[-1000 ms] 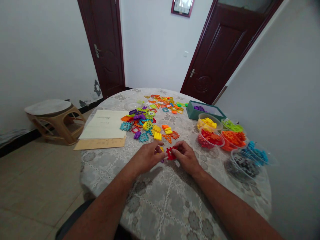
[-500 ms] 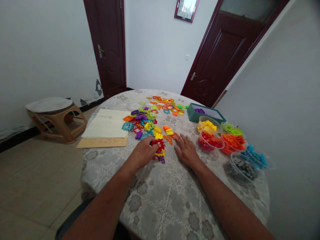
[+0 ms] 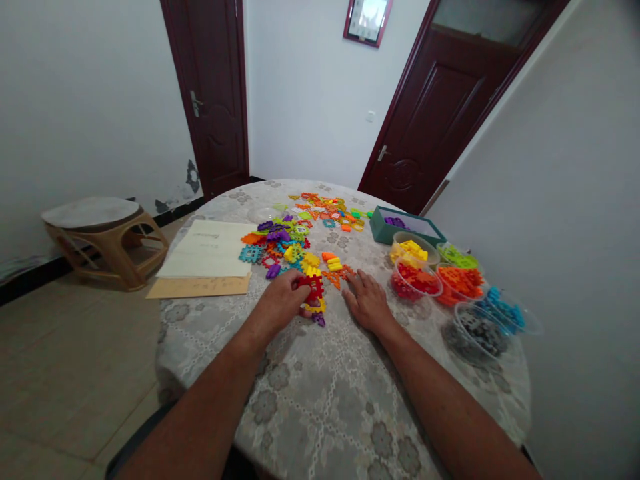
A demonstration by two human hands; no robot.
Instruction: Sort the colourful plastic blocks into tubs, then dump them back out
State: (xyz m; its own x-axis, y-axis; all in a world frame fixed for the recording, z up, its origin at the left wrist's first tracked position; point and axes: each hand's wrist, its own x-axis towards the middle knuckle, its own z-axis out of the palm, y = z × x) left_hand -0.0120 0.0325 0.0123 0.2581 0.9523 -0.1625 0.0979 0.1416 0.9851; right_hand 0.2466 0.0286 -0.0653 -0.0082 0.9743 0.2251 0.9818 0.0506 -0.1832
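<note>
One red tile (image 3: 315,287), left hand (image 3: 284,298) pinching; tablecloth (image 3: 327,387) below

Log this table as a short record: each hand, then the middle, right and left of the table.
Left hand: holding a red notched plastic square; a yellow notched plastic piece and a purple plastic piece just below
Right hand: spread, fingertips beside orange notched plastic pieces
Middle: heap of mixed-colour plastic pieces
Right: clear round plastic tubs, dark green rectangular box
Left: cream paper sheet, brown strip
</note>
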